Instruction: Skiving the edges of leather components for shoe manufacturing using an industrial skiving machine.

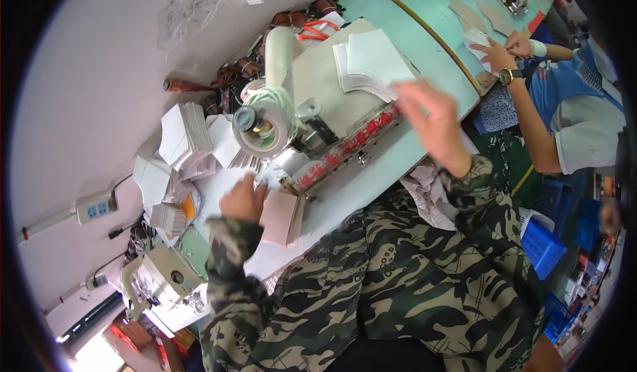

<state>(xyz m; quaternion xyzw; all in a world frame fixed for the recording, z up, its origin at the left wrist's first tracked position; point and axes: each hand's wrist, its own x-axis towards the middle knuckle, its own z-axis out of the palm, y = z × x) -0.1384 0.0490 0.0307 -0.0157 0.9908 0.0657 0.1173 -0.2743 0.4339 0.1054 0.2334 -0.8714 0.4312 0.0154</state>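
Observation:
My left hand (243,199) rests on the bench with its fingers curled, right beside a pale pink folded paper piece (284,218) at the machine's near end. My right hand (434,121), blurred by motion, hovers with fingers spread over the right edge of a stack of white paper pieces (371,63) lying on the beige top of a bench machine (325,96). I cannot make out anything held in it. A roll of white tape (264,125) sits at the machine's left end.
Stacks of white folded paper (182,140) lie left of the machine by the wall. A power strip (96,206) hangs on the wall. Another person (564,106) handles paper pieces at the green table (411,33) on the right. Blue crates (544,242) stand on the floor.

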